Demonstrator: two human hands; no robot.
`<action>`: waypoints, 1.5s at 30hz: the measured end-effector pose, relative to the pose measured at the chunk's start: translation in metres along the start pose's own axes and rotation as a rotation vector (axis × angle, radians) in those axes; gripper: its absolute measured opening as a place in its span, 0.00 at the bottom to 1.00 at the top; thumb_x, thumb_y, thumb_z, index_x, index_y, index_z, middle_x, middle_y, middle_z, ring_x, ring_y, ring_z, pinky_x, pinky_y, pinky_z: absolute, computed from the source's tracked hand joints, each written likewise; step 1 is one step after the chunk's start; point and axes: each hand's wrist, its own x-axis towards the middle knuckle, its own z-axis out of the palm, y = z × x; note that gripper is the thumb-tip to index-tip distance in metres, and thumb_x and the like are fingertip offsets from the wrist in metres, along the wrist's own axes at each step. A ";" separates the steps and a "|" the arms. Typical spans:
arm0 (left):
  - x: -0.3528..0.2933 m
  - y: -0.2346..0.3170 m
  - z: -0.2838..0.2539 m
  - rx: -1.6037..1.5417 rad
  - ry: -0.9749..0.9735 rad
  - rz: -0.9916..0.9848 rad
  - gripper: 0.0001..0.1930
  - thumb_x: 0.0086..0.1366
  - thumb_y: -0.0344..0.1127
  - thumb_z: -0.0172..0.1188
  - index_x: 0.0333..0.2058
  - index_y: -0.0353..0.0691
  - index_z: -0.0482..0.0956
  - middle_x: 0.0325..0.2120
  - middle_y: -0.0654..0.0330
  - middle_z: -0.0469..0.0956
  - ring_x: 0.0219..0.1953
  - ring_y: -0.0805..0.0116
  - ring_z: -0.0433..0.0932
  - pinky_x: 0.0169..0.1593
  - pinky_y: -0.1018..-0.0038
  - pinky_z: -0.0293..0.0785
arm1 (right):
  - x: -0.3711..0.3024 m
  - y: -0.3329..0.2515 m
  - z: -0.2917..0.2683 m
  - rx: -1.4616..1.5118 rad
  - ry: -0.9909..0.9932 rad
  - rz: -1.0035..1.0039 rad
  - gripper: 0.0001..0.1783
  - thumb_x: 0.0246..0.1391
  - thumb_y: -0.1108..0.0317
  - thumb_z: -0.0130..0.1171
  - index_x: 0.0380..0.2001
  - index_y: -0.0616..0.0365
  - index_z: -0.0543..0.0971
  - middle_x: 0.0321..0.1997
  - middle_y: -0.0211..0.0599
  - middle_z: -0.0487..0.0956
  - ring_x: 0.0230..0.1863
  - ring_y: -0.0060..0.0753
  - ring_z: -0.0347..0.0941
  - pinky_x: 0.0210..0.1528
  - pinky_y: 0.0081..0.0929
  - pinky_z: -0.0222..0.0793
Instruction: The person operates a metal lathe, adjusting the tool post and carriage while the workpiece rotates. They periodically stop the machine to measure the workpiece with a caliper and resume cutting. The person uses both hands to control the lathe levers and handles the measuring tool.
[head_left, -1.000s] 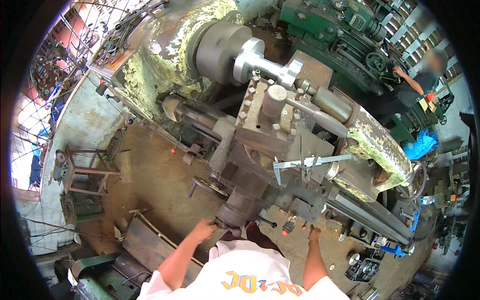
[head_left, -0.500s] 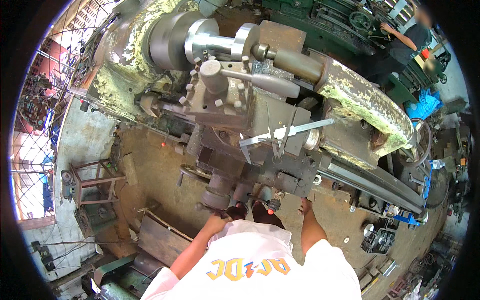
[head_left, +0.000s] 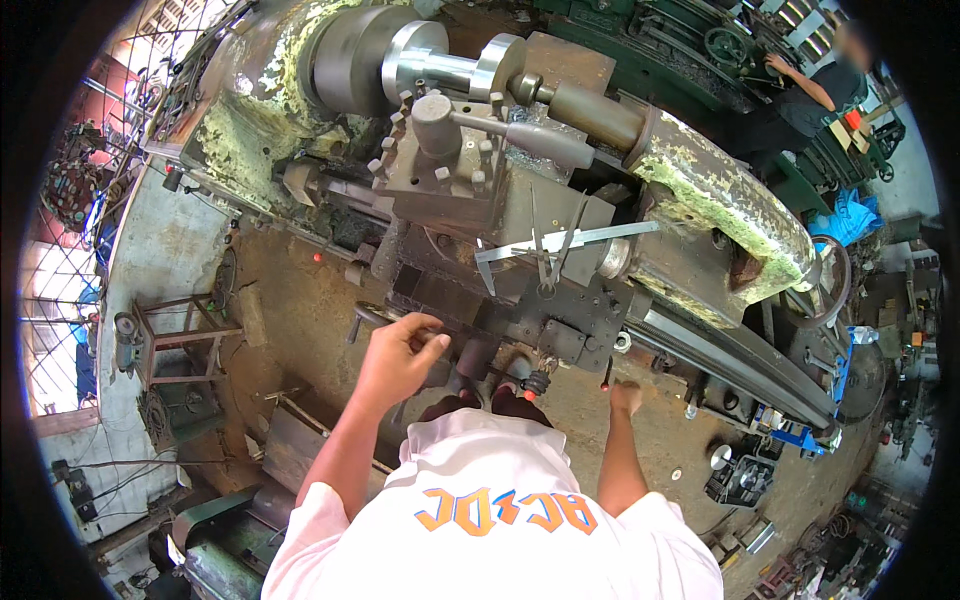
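Left hand: the left hand [head_left: 395, 358] is reaching out to the handwheel [head_left: 372, 316] on the near left of the lathe, fingers curling loosely with gaps between them, touching its rim but not clamping on it.
Right hand: the right hand [head_left: 627, 396] is hanging low near the red-tipped lever [head_left: 604, 380]; too small to tell whether its fingers are apart or together.
Lathe: the lathe [head_left: 700, 215] is showing flaking yellow-green paint over rough cast iron, dark with oil.
Workpiece: a bright, smooth steel cylinder [head_left: 450, 70] is sitting in the grey round chuck [head_left: 350, 55] at the far left.
Tool post: a blocky grey tool post [head_left: 440, 165] is bristling with square-headed bolts.
Measuring tools: a flat steel caliper [head_left: 570, 240] and thin dividers [head_left: 550, 262] are lying on the carriage.
Change: half a second ago both hands were lower, close to the body; the left one is now risen to the wheel.
Around: a bare metal stool frame [head_left: 175, 335] is standing on the dusty floor [head_left: 290, 280] at the left; another person [head_left: 815, 90] is working far right.
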 end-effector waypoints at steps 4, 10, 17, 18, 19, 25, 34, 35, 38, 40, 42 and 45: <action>-0.004 -0.003 -0.008 -0.028 0.027 0.007 0.11 0.63 0.30 0.67 0.43 0.32 0.82 0.27 0.62 0.82 0.30 0.79 0.77 0.36 0.78 0.74 | -0.053 -0.102 -0.104 0.693 0.302 -0.265 0.06 0.60 0.71 0.60 0.35 0.64 0.80 0.26 0.35 0.79 0.30 0.27 0.77 0.34 0.29 0.75; 0.020 -0.036 -0.053 -0.079 0.084 0.044 0.11 0.62 0.29 0.68 0.42 0.31 0.82 0.28 0.60 0.84 0.30 0.79 0.78 0.36 0.78 0.74 | -0.121 -0.253 -0.166 1.354 -0.336 -0.192 0.09 0.64 0.65 0.60 0.42 0.57 0.75 0.33 0.37 0.81 0.30 0.27 0.79 0.31 0.24 0.77; 0.039 -0.111 -0.142 -0.096 0.001 0.086 0.12 0.62 0.31 0.68 0.43 0.32 0.82 0.26 0.61 0.82 0.29 0.78 0.77 0.36 0.77 0.74 | -0.131 -0.301 -0.146 1.499 -0.432 0.025 0.12 0.62 0.58 0.64 0.37 0.53 0.76 0.36 0.39 0.84 0.32 0.35 0.83 0.32 0.31 0.79; 0.042 -0.128 -0.160 -0.051 0.013 0.067 0.12 0.62 0.31 0.68 0.43 0.32 0.82 0.26 0.60 0.82 0.28 0.77 0.77 0.35 0.77 0.74 | -0.131 -0.305 -0.144 1.474 -0.389 -0.023 0.11 0.62 0.59 0.65 0.36 0.54 0.76 0.35 0.39 0.84 0.32 0.34 0.83 0.32 0.31 0.79; 0.047 -0.146 -0.176 -0.020 0.019 0.054 0.12 0.62 0.31 0.68 0.43 0.32 0.83 0.25 0.60 0.82 0.28 0.77 0.77 0.35 0.76 0.74 | -0.132 -0.308 -0.143 1.432 -0.334 -0.045 0.11 0.62 0.61 0.65 0.35 0.54 0.76 0.34 0.39 0.84 0.31 0.34 0.83 0.32 0.32 0.79; 0.073 -0.232 -0.241 0.119 -0.025 -0.109 0.13 0.62 0.34 0.68 0.43 0.34 0.83 0.24 0.58 0.82 0.26 0.73 0.78 0.35 0.73 0.75 | -0.145 -0.322 -0.144 1.524 -0.191 0.018 0.07 0.60 0.68 0.65 0.36 0.57 0.78 0.33 0.39 0.83 0.31 0.32 0.82 0.31 0.27 0.80; 0.126 -0.231 -0.247 0.195 -0.168 0.015 0.13 0.62 0.35 0.68 0.43 0.34 0.83 0.25 0.58 0.83 0.26 0.72 0.79 0.35 0.73 0.76 | -0.169 -0.292 -0.221 1.565 0.218 -0.304 0.05 0.64 0.72 0.58 0.42 0.59 0.77 0.38 0.43 0.83 0.36 0.33 0.82 0.39 0.31 0.82; 0.136 -0.221 -0.246 0.194 -0.156 0.087 0.13 0.62 0.34 0.68 0.42 0.34 0.83 0.25 0.58 0.83 0.26 0.72 0.79 0.35 0.73 0.76 | -0.167 -0.293 -0.242 1.536 0.294 -0.364 0.05 0.65 0.73 0.57 0.43 0.59 0.77 0.39 0.43 0.83 0.37 0.34 0.82 0.39 0.31 0.82; 0.166 -0.178 -0.250 0.179 -0.138 0.232 0.12 0.62 0.33 0.68 0.42 0.34 0.83 0.27 0.57 0.83 0.27 0.73 0.79 0.35 0.74 0.76 | -0.158 -0.315 -0.311 1.313 0.568 -0.486 0.07 0.66 0.75 0.55 0.46 0.61 0.76 0.42 0.44 0.83 0.40 0.35 0.82 0.41 0.31 0.82; 0.180 -0.138 -0.258 0.151 -0.089 0.397 0.12 0.62 0.32 0.69 0.42 0.34 0.82 0.28 0.57 0.84 0.27 0.73 0.80 0.34 0.75 0.76 | -0.156 -0.345 -0.355 1.204 0.629 -0.612 0.09 0.67 0.74 0.55 0.48 0.62 0.76 0.46 0.44 0.82 0.42 0.33 0.81 0.42 0.28 0.79; 0.191 -0.094 -0.270 0.154 -0.043 0.513 0.11 0.61 0.30 0.69 0.42 0.35 0.83 0.30 0.55 0.84 0.28 0.72 0.81 0.35 0.76 0.77 | -0.153 -0.384 -0.388 1.157 0.579 -0.741 0.11 0.67 0.72 0.55 0.50 0.62 0.76 0.49 0.44 0.82 0.40 0.28 0.79 0.41 0.24 0.74; 0.211 -0.027 -0.283 0.132 0.059 0.758 0.11 0.60 0.30 0.70 0.41 0.35 0.84 0.31 0.55 0.84 0.28 0.70 0.81 0.35 0.75 0.78 | -0.142 -0.453 -0.408 0.975 0.497 -0.834 0.11 0.68 0.67 0.57 0.49 0.59 0.79 0.50 0.42 0.82 0.33 0.17 0.70 0.35 0.15 0.66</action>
